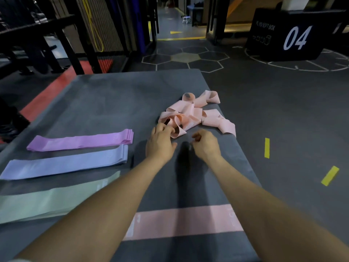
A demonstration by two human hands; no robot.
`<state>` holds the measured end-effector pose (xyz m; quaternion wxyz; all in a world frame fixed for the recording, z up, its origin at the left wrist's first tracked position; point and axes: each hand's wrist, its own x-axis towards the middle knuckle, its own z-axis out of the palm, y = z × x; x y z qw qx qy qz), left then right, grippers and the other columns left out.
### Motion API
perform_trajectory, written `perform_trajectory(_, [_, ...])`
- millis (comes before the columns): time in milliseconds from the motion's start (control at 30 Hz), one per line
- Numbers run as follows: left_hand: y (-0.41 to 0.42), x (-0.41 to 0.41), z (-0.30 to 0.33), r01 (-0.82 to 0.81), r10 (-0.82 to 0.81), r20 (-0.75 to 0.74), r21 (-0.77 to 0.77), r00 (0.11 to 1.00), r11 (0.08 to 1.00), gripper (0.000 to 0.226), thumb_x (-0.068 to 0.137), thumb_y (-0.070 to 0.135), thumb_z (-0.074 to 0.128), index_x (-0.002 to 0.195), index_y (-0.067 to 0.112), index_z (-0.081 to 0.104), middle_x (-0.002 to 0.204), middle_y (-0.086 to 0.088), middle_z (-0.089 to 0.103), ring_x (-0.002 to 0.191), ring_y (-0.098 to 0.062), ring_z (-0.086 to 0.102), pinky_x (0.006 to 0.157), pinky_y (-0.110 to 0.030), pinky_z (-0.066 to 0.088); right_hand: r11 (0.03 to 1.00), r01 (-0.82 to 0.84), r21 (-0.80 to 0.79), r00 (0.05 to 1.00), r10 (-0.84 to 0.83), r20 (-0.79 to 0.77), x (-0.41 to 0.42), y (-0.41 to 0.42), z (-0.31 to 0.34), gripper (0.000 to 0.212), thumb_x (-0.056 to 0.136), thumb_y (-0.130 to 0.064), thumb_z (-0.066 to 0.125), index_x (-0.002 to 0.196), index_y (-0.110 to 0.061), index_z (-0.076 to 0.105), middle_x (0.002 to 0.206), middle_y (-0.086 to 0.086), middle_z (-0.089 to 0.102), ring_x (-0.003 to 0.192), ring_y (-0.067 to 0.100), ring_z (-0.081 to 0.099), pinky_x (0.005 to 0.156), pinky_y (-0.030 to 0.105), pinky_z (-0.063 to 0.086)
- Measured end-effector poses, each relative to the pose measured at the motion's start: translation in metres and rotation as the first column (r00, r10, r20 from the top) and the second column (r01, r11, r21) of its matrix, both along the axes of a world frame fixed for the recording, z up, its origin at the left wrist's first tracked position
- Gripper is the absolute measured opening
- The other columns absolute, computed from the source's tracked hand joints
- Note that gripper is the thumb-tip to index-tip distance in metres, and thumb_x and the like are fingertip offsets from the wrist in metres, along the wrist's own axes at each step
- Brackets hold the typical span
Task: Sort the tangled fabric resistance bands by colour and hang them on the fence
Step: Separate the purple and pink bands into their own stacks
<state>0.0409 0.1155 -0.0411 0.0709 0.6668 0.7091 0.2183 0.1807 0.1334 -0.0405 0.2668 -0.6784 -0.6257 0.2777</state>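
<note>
A tangled heap of pink bands (196, 114) lies on the grey mat (105, 103), toward its right edge. My left hand (160, 142) reaches into the heap's near side, fingers curled on a pink loop. My right hand (205, 143) hovers just right of it, fingers curled, with nothing visible in them. Sorted flat stacks lie at the left: purple bands (81, 141), blue bands (64, 164) and green bands (54, 201). One flat pink band (181, 222) lies near me, partly under my arms.
A black metal fence (71, 38) stands at the back left beside a red floor strip. A black box marked 04 (290, 35) sits at the back right. Yellow tape marks (267, 147) dot the dark floor to the mat's right.
</note>
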Motion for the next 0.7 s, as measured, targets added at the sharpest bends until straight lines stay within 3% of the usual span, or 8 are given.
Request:
perform_trajectory(67, [0.005, 0.0, -0.006, 0.009, -0.009, -0.011, 0.002, 1.0, 1.0, 0.03, 0.086, 0.022, 0.064, 0.114, 0.017, 0.056, 0.13, 0.002, 0.04, 0.12, -0.021, 0.037, 0.087, -0.035, 0.041, 1.0, -0.014, 0.001, 1.0, 0.014, -0.006, -0.002, 0.0, -0.005, 0.023, 0.089, -0.01, 0.057, 0.111, -0.011, 0.063, 0.116, 0.01, 0.064, 0.107, 0.027, 0.058, 0.089, 0.032, 0.046])
perform_trajectory(167, [0.006, 0.0, -0.007, -0.014, 0.014, -0.007, 0.026, 1.0, 1.0, 0.012, 0.088, 0.017, 0.059, 0.1, 0.014, 0.06, 0.12, -0.001, 0.044, 0.112, -0.022, 0.041, 0.073, -0.031, 0.037, 1.0, -0.02, 0.003, 0.999, 0.02, -0.031, 0.0, -0.005, -0.005, 0.022, 0.089, -0.01, 0.059, 0.11, -0.009, 0.063, 0.113, 0.01, 0.065, 0.107, 0.027, 0.059, 0.089, 0.031, 0.046])
perform_trajectory(267, [0.003, -0.003, 0.0, -0.014, 0.01, 0.134, 0.03, 0.991, 0.999, 0.01, 0.089, 0.009, 0.053, 0.094, 0.009, 0.062, 0.113, -0.006, 0.049, 0.105, -0.026, 0.048, 0.076, -0.034, 0.042, 1.0, -0.021, -0.019, 0.998, 0.02, -0.059, 0.004, -0.011, 0.005, 0.023, 0.089, -0.009, 0.058, 0.112, -0.009, 0.062, 0.114, 0.01, 0.065, 0.107, 0.026, 0.059, 0.088, 0.029, 0.045])
perform_trajectory(467, [-0.014, -0.012, 0.035, 0.073, -0.104, 0.358, 0.098, 0.928, 0.992, 0.006, 0.09, 0.004, 0.056, 0.094, 0.008, 0.058, 0.107, -0.008, 0.054, 0.088, -0.02, 0.054, 0.079, -0.024, 0.039, 0.999, -0.044, 0.001, 0.991, 0.044, -0.128, 0.001, -0.032, 0.037, 0.026, 0.086, -0.007, 0.061, 0.112, -0.008, 0.058, 0.112, 0.008, 0.063, 0.099, 0.025, 0.058, 0.08, 0.03, 0.048])
perform_trajectory(633, [-0.035, -0.013, 0.072, 0.107, -0.172, 0.586, 0.143, 0.792, 0.984, 0.022, 0.09, -0.001, 0.055, 0.078, 0.018, 0.051, 0.079, 0.001, 0.057, 0.079, -0.019, 0.051, 0.075, -0.026, 0.045, 0.982, -0.169, 0.083, 0.952, 0.185, -0.245, -0.006, -0.061, 0.074, 0.048, 0.081, -0.003, 0.067, 0.125, -0.008, 0.049, 0.109, 0.005, 0.054, 0.089, 0.017, 0.05, 0.063, 0.013, 0.043])
perform_trajectory(700, [-0.045, -0.012, 0.089, 0.124, -0.199, 0.663, 0.16, 0.721, 0.979, 0.028, 0.09, -0.001, 0.054, 0.075, 0.022, 0.051, 0.073, 0.004, 0.057, 0.073, -0.018, 0.05, 0.064, -0.017, 0.046, 0.976, -0.179, 0.125, 0.942, 0.206, -0.263, -0.009, -0.07, 0.088, 0.047, 0.086, -0.004, 0.063, 0.129, -0.009, 0.048, 0.108, 0.002, 0.051, 0.09, 0.016, 0.049, 0.054, 0.009, 0.039])
